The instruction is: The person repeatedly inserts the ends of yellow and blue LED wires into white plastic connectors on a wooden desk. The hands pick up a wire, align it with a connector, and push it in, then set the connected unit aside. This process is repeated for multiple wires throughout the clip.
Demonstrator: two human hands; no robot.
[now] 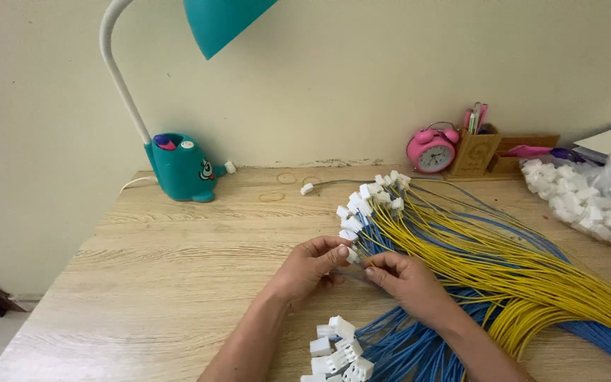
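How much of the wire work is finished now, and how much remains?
Many yellow and blue wires already carry white plugs, fanned across the desk. The left hand and right hand meet at one wire end with a plug. A bag of loose plugs is left.

Worktop (178,283): pale wood with a streaked brown grain. Wire bundle (503,276): yellow strands over blue strands. Connector housings (362,205) on the wire ends: white. Loose housings (337,350) near the front edge: white. Desk lamp (178,166): teal base and shade, white neck, cartoon face on the base. Alarm clock (431,150): pink with a white dial. Pen holder (476,152): light brown wood. Bag of plastic parts (588,198): clear, contents white. Wall (362,71): plain cream.
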